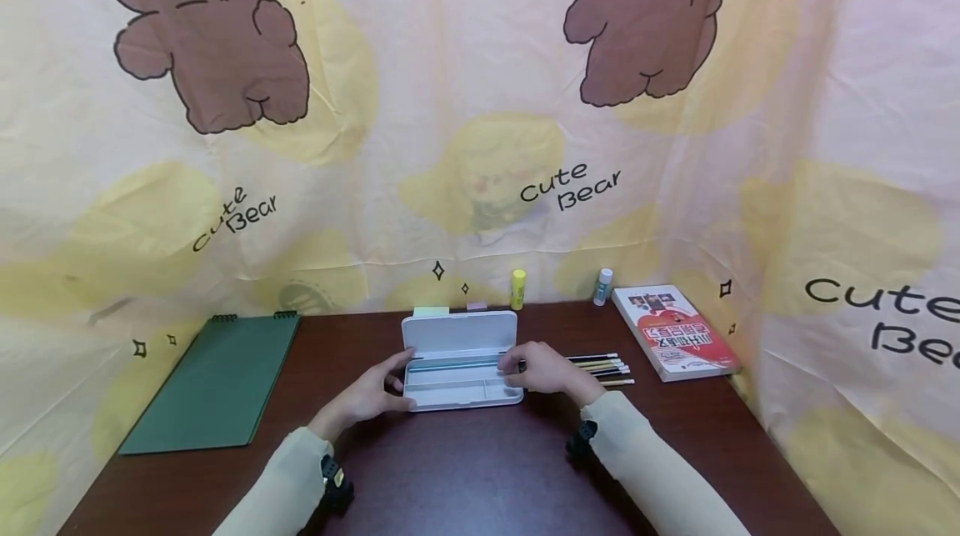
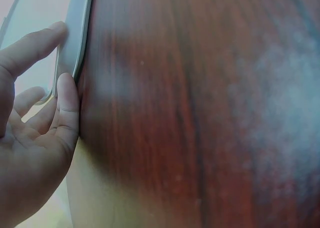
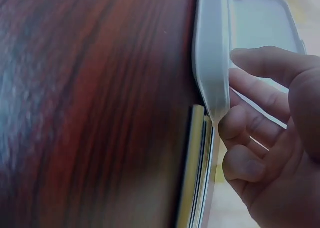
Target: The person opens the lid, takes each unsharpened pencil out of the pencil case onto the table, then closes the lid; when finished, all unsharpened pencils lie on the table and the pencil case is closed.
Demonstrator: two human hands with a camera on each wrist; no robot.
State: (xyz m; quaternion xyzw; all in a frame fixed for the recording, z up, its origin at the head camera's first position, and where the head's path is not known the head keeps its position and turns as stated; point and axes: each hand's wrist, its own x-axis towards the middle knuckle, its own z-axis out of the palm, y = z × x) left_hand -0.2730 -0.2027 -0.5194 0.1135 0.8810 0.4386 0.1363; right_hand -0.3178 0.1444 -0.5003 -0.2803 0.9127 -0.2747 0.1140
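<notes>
A white pencil case [image 1: 442, 397] lies on the table with its lid [image 1: 459, 334] raised at the back. Inside, a thin dark pencil [image 1: 453, 367] stretches along the rear compartment. My left hand [image 1: 366, 391] grips the case's left end, thumb at the front corner and fingers behind. My right hand [image 1: 546, 367] reaches over the right end, thumb and fingers bent at the pencil's right end. In the right wrist view, the case wall hides some fingertips, so I cannot tell whether they pinch the pencil. Several pencils [image 3: 196, 158] lie beside the case, below the right hand.
A green spiral pad [image 1: 213, 382] lies at the left and a book [image 1: 673, 332] at the right. Along the back stand a yellow tube [image 1: 517, 289] and a white-capped glue stick [image 1: 602, 288]. Green sticky notes [image 1: 431, 312] and a small pink block [image 1: 477, 306] sit behind the lid.
</notes>
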